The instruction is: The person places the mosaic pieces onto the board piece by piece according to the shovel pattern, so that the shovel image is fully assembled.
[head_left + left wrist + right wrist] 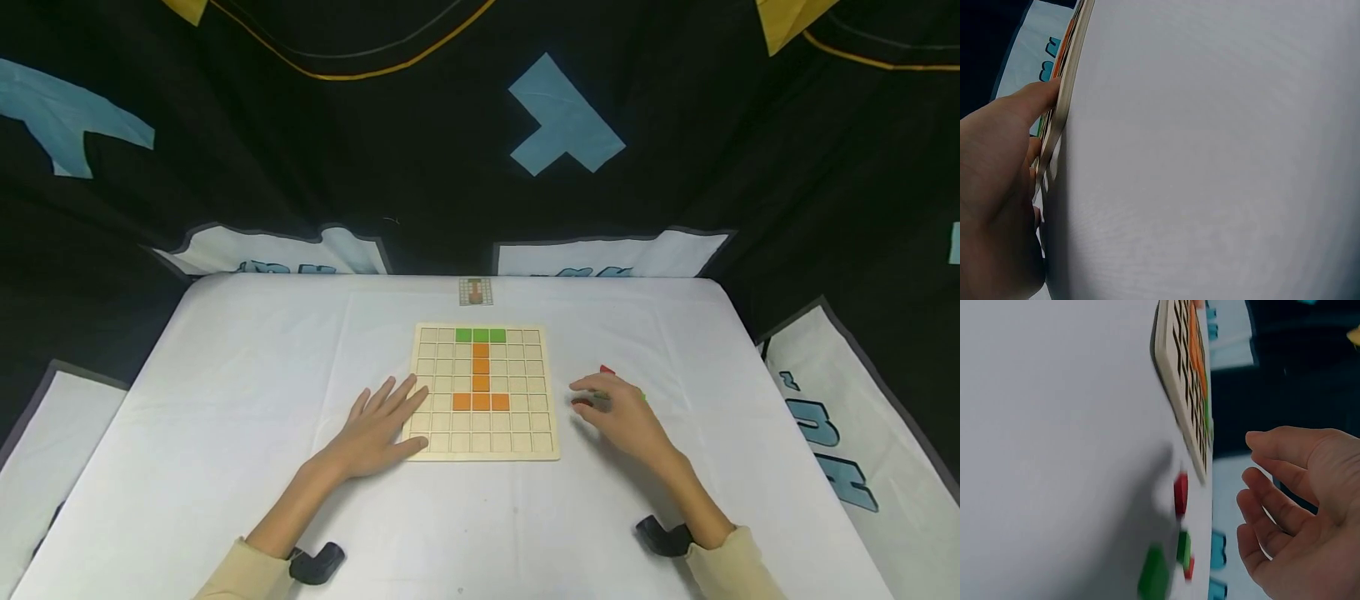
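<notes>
A pale wooden grid board [525, 446] lies on the table with green tiles [481, 336] in its top row and orange tiles [481, 383] forming a stem and a short base below them. My left hand [373, 435] rests along the board's left edge, fingers spread, thumb at the lower left corner. To the right of the board, my right hand [624, 417] hovers above loose tiles with its fingers loosely bent and nothing between them. Below it lie a red tile [1180, 494], a green tile [1154, 574] and other small pieces, partly hidden by the hand in the head view.
A small pattern card [476, 292] sits at the table's far edge, behind the board. White cloth covers the table [247, 367]. A black curtain [435, 167] with light blue shapes hangs behind it. Black wrist devices [318, 564] show at both wrists.
</notes>
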`<state>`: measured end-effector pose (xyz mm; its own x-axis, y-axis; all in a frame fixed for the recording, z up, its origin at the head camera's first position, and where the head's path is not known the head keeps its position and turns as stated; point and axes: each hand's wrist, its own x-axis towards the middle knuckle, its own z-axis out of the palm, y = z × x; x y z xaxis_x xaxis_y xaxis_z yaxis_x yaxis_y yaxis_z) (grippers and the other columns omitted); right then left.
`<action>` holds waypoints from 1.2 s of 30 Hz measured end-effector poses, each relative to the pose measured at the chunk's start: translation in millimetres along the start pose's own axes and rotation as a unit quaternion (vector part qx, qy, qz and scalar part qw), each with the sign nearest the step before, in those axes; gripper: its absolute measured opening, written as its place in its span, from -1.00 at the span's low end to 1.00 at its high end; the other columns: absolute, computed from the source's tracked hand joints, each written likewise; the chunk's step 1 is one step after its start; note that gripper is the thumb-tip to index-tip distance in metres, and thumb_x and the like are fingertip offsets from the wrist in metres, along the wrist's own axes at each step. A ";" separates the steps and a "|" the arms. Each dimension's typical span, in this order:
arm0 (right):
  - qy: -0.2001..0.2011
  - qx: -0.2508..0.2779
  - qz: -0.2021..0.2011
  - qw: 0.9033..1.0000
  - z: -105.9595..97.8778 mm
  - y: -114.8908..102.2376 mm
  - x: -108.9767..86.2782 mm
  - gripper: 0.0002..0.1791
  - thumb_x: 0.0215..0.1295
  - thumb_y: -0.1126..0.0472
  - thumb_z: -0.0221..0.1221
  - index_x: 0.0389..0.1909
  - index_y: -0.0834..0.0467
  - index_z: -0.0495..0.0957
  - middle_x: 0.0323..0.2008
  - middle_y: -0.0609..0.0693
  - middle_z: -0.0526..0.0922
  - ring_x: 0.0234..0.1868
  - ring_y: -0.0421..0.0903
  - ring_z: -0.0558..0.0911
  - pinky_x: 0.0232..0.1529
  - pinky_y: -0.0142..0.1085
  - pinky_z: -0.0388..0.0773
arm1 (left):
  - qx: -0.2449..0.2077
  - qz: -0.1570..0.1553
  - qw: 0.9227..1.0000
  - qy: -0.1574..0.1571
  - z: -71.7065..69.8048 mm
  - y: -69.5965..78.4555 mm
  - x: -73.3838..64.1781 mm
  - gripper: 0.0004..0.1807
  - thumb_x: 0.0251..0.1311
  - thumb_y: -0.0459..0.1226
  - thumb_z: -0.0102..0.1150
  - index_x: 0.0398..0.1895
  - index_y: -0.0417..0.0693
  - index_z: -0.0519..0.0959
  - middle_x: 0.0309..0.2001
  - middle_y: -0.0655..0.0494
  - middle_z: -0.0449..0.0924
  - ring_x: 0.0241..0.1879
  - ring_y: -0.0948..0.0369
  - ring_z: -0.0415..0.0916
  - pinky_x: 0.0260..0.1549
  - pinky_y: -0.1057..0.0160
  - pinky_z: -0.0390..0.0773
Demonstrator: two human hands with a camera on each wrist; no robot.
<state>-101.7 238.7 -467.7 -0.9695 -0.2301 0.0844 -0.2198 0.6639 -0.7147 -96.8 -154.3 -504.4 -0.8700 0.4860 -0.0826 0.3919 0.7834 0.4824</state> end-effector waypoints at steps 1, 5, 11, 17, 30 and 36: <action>0.005 -0.004 0.008 1.000 -4.3 3.5 -3.7 -0.68 0.22 0.33 0.36 0.01 0.23 0.68 0.02 0.05 0.67 0.06 0.09 0.62 0.02 0.03 0.58 | 0.000 0.000 1.000 0.000 -0.1 -0.1 -0.1 -0.17 0.35 0.14 0.07 0.57 -0.03 0.14 0.58 -0.06 -0.09 0.53 -0.18 -0.26 0.37 -0.34 -0.31; 0.027 -0.014 0.029 0.999 -19.9 16.9 -17.1 -0.66 0.22 0.33 0.37 0.03 0.24 0.67 0.03 0.10 0.64 0.03 0.11 0.61 0.00 0.04 0.59 | -0.002 0.000 1.000 0.000 0.0 -0.4 -0.6 -0.16 0.35 0.15 0.07 0.57 -0.03 0.14 0.58 -0.06 -0.09 0.53 -0.18 -0.26 0.37 -0.34 -0.31; 0.055 -0.029 0.034 0.997 -36.4 36.1 -34.6 -0.67 0.19 0.40 0.37 0.00 0.27 0.67 0.00 0.15 0.65 -0.01 0.13 0.61 0.02 0.10 0.56 | -0.004 0.002 1.000 -0.001 -0.6 0.0 -1.4 -0.17 0.36 0.14 0.06 0.57 -0.02 0.14 0.58 -0.06 -0.09 0.53 -0.18 -0.26 0.36 -0.34 -0.31; 0.051 -0.042 0.072 0.995 -42.9 49.9 -43.0 -0.63 0.20 0.42 0.33 0.05 0.29 0.65 0.05 0.20 0.62 0.03 0.15 0.60 0.07 0.10 0.53 | -0.005 0.001 1.000 -0.001 -1.7 1.4 -1.2 -0.17 0.36 0.13 0.08 0.57 -0.04 0.14 0.58 -0.07 -0.08 0.53 -0.19 -0.26 0.36 -0.35 -0.31; 0.025 -0.046 0.102 0.993 -38.4 61.9 -43.5 -0.70 0.20 0.44 0.31 -0.02 0.30 0.66 0.01 0.23 0.61 0.00 0.18 0.60 0.05 0.07 0.54 | -0.006 0.006 1.000 0.001 -0.6 0.6 -0.7 -0.17 0.35 0.13 0.09 0.57 -0.05 0.15 0.58 -0.08 -0.08 0.53 -0.20 -0.25 0.36 -0.35 -0.31; 0.024 -0.058 0.105 0.993 -39.7 60.5 -41.4 -0.73 0.20 0.43 0.32 -0.06 0.30 0.68 -0.02 0.23 0.62 -0.03 0.16 0.59 0.04 0.07 0.54 | -0.003 0.006 1.000 0.003 -0.8 0.0 -0.4 -0.17 0.35 0.13 0.08 0.57 -0.04 0.15 0.58 -0.07 -0.08 0.53 -0.19 -0.25 0.36 -0.35 -0.30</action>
<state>-79.2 316.6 -486.9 -0.9987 -0.0458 -0.0229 -0.0208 0.7716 -0.6357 -96.7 -154.8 -503.7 -0.8671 0.4932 -0.0703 0.4010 0.7747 0.4889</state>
